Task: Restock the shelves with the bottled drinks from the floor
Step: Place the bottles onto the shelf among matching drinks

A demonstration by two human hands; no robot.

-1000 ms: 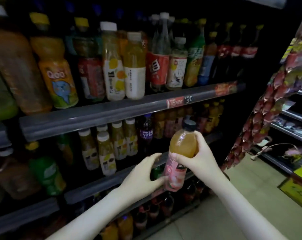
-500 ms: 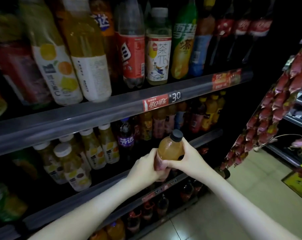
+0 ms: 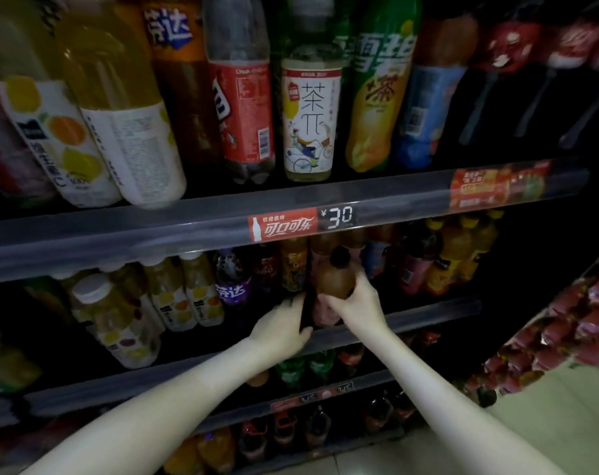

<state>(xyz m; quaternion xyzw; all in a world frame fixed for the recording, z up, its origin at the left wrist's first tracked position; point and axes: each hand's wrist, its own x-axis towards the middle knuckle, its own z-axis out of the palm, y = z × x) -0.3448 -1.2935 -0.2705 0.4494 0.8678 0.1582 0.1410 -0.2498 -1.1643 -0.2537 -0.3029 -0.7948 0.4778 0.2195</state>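
Observation:
An amber drink bottle (image 3: 335, 281) with a black cap and a pink label stands tilted inside the middle shelf (image 3: 428, 311), just behind its front rail. My right hand (image 3: 354, 303) grips it round the body below the shoulder. My left hand (image 3: 280, 325) reaches into the same shelf just left of the bottle, fingers curled into the dark gap beside it; whether they touch the bottle is hidden. Rows of orange and dark bottled drinks (image 3: 452, 258) stand behind and to the right.
The upper shelf rail (image 3: 188, 231) with a red price tag (image 3: 284, 228) hangs right above the hands. Large bottles (image 3: 308, 114) stand on it. Yellow juice bottles (image 3: 174, 296) fill the middle shelf's left. Snack packets (image 3: 572, 323) hang at right over pale floor (image 3: 565, 423).
Both hands have carried the bottle forward, off the rail and into the middle shelf under the upper rail. The view has moved closer to the shelves.

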